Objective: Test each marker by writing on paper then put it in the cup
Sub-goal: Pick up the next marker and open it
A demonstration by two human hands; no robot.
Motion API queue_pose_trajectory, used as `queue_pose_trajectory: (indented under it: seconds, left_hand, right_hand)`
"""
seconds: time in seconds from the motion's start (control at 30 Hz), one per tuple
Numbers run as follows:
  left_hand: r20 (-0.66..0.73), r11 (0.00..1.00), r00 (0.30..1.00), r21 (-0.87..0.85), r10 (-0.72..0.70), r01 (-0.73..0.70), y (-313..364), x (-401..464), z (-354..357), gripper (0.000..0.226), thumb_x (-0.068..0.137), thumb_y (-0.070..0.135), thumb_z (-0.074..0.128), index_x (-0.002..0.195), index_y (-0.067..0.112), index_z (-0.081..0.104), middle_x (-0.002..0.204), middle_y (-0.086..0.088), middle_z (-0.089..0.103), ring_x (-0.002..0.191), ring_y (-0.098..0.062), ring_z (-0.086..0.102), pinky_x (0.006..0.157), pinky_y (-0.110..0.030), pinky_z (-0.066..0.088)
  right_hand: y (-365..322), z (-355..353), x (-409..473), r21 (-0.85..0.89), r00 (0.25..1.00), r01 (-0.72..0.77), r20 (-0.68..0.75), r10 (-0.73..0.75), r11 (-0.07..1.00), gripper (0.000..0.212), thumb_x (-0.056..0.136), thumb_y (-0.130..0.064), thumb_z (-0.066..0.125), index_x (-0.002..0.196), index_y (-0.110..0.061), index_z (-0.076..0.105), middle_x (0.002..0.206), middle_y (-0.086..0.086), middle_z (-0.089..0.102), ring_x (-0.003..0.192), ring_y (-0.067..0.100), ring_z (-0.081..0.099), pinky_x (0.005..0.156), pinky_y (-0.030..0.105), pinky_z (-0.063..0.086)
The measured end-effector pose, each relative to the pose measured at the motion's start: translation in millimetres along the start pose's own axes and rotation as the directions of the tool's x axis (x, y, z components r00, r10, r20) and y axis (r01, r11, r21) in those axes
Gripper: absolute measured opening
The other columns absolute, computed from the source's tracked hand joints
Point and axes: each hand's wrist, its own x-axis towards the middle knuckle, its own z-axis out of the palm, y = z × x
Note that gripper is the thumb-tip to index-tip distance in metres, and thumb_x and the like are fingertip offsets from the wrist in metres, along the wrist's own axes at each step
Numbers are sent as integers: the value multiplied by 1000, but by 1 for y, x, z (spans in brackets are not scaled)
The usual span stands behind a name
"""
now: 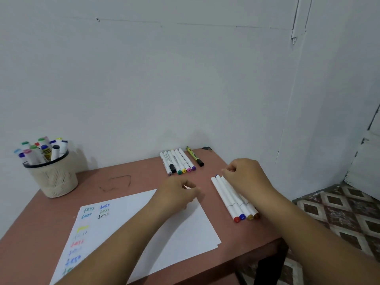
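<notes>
I am reaching with my right hand (244, 175) over the far ends of the four markers (234, 199) lying directly beneath it. Their long axes are running from its fingers back toward my body, coloured caps nearest me. Its fingers are curling; whether they are pinching a marker I cannot tell. My left hand (176, 194), loosely curled, is resting on the paper (185, 229), where "test" is reading repeatedly. The cup (53, 177) is standing far left of both hands.

There is one view only, from a camera on the person's head. It looks forward and down at the table (123, 173) from close above its near edge. Behind the table the wall (164, 79) fills the upper half.
</notes>
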Motion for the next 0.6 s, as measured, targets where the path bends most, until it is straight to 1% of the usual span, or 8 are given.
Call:
queue_pose_trajectory:
  seconds: [0.1,0.17,0.23,0.3,0.37,0.43,0.5,0.6]
  left_hand:
    - [-52,996,999,88,-5,9,-26,7,-24,12,91,49,67,92,37,68,95,9,70,79,-8,65,76,-27,56]
    - [-79,994,997,104,-13,22,-45,10,-40,12,90,49,67,91,37,69,93,10,70,82,-9,65,82,-33,58]
    - [-106,993,994,115,-5,17,-61,10,-53,8,90,44,68,89,36,70,88,12,70,80,-8,66,79,-33,58]
    - [-135,982,990,189,26,0,-75,11,-64,6,90,44,68,88,40,71,85,16,69,79,0,64,73,-25,54]
    - [-155,960,985,279,75,-29,-87,11,-74,4,89,46,67,87,45,71,84,19,67,80,3,61,74,-23,52]
    - [-155,940,982,337,109,-51,-101,10,-83,4,89,46,67,86,48,69,81,18,65,80,3,60,76,-24,52]
    - [-157,935,980,350,118,-57,-112,9,-90,8,89,45,67,83,50,67,79,19,66,79,4,60,74,-23,52]
    - [-175,941,977,332,123,-59,-127,8,-99,7,87,48,64,87,51,70,78,26,65,78,6,60,68,-22,49]
  right_hand:
    - [-33,19,18,6,994,96,55,-96,995,26,91,-25,62,81,-4,72,86,11,73,80,30,70,71,41,60]
    - [-62,39,33,-34,984,135,118,-130,990,29,89,-20,60,63,-9,57,70,8,60,60,26,54,56,35,43]
    - [-90,58,44,-41,973,160,176,-151,986,31,87,-16,57,57,-17,48,63,1,51,55,17,43,51,30,32]
    - [-116,80,59,-53,963,184,211,-169,982,30,89,-16,55,59,-15,50,61,-2,50,53,15,44,49,29,32]
    - [-135,103,74,-106,955,209,235,-180,972,24,90,-16,56,67,-11,60,68,2,63,60,20,57,55,28,43]
    - [-149,123,85,-207,945,223,284,-159,953,14,83,-5,59,70,-10,61,76,8,69,69,29,65,60,29,50]
    - [-155,136,88,-296,942,239,301,-147,925,17,79,5,57,76,-11,62,75,5,60,71,29,64,55,28,48]
    - [-162,147,89,-364,948,236,292,-131,901,30,86,6,53,98,-16,69,80,-1,53,87,24,61,44,32,39]
